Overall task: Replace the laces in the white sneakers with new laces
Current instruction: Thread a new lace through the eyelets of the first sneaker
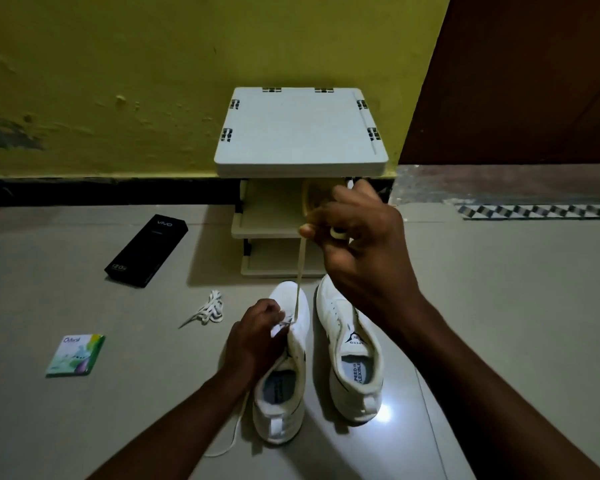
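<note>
Two white sneakers stand side by side on the floor, toes pointing away from me. My left hand (253, 336) grips the left sneaker (283, 368) at its eyelet area, fingers curled at the lace. A white lace (299, 271) runs taut from those eyelets up to my right hand (357, 237), which pinches its upper end raised above the toes. The lace's other end (234, 434) trails on the floor left of the heel. The right sneaker (352, 355) has no lace that I can see. A bundle of black-and-white laces (208, 310) lies on the floor to the left.
A small white shelf rack (300, 133) stands against the yellow wall just beyond the shoes. A black phone box (146, 251) and a small green packet (75, 355) lie on the tiled floor at left. A brown door (534, 81) is at right.
</note>
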The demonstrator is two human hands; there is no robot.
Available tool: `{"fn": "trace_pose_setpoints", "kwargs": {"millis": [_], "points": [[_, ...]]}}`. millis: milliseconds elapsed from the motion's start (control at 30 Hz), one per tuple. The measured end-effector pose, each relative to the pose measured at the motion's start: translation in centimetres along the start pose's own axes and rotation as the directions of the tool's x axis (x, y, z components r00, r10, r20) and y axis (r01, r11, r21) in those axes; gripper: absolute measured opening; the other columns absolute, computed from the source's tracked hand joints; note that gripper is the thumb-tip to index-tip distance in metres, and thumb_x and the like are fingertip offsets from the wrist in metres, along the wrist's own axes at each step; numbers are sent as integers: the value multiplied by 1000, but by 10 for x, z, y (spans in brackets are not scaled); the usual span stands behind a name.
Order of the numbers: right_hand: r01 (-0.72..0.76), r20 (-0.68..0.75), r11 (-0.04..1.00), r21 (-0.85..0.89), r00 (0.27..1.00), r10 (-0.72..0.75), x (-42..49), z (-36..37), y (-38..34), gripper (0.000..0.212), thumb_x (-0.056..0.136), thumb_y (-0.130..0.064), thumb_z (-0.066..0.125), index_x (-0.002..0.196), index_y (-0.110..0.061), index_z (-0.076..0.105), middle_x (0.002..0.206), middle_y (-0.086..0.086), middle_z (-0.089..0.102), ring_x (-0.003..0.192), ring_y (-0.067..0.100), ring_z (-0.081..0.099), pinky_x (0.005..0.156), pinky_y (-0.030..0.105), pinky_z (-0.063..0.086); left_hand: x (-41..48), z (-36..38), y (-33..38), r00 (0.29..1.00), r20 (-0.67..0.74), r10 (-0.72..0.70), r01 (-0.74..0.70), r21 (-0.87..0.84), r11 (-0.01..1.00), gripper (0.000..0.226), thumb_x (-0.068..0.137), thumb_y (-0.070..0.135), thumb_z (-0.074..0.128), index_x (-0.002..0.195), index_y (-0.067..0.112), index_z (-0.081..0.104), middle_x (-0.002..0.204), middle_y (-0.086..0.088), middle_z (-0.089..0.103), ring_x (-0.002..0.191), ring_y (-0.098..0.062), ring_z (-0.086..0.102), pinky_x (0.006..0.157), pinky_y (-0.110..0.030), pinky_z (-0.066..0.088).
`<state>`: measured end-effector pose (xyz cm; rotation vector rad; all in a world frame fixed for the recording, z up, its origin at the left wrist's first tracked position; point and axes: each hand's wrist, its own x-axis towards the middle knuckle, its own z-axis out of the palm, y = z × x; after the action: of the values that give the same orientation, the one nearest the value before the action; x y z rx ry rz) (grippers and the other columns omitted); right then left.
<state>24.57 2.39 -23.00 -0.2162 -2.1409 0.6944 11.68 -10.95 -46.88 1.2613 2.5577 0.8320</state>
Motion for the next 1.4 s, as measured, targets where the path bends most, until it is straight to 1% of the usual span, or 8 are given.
{"fn": "trace_pose_setpoints", "kwargs": {"millis": [367,500,600,700,967,1133,1233,1400], "points": [[97,95,984,-151,992,-83,-3,-6,5,5,81,-15,76,79,-11,73,92,5,60,93,22,45,72,30,33,5,-13,2,992,68,-102,113,-193,975,47,73,57,57,103,24,72,109,13,65,99,-13,66,83,-33,54],[6,153,974,-224,988,29,-14,-1,13,7,85,-29,71,84,-22,69,115,-3,60,117,23,47,85,47,37,12,-35,12,972,111,-208,236,-420,876,36,76,20,82,112,25,74,116,10,72,115,-10,66,100,-31,52],[-63,127,970,-234,987,95,-16,3,17,11,91,-33,62,87,-23,65,98,-8,62,99,16,54,81,42,29,16,-66,46,975,222,6,167,-753,637,56,79,-8,79,129,13,65,123,-3,73,124,-17,64,102,-42,54],[-113,122,979,-170,983,134,-15,4,23,6,94,-25,63,90,-21,65,86,-9,66,83,12,60,81,41,37,17,-101,84,967,229,112,141,-847,513,53,80,1,78,130,9,62,114,-12,75,113,-27,69,92,-40,59],[-388,243,911,139,905,349,-30,5,41,12,98,-10,63,91,-17,70,67,-2,67,55,7,61,57,21,51,36,-132,71,935,135,-327,230,-935,270,14,91,23,68,102,15,70,89,2,70,84,-8,61,76,-30,43],[-432,384,893,-127,809,446,-45,10,63,20,99,-14,61,82,-19,68,68,-5,65,56,-3,57,54,9,39,45,-121,35,839,250,-483,278,-961,-15,4,96,13,65,96,13,69,69,1,49,58,-8,45,53,-24,43],[-350,485,852,-389,708,513,-61,18,86,17,96,-7,59,88,-16,70,80,2,69,71,9,64,63,24,51,50,-119,26,782,319,-536,227,-946,-232,9,97,7,60,90,11,65,65,-1,51,55,-10,51,51,-22,47],[-334,480,800,-498,662,575,-73,23,99,17,96,-12,59,95,-9,76,97,11,67,93,27,61,79,42,52,52,-114,30,783,254,-568,179,-966,-185,7,99,3,56,100,5,63,76,-8,68,71,-17,72,62,-24,58]]}}
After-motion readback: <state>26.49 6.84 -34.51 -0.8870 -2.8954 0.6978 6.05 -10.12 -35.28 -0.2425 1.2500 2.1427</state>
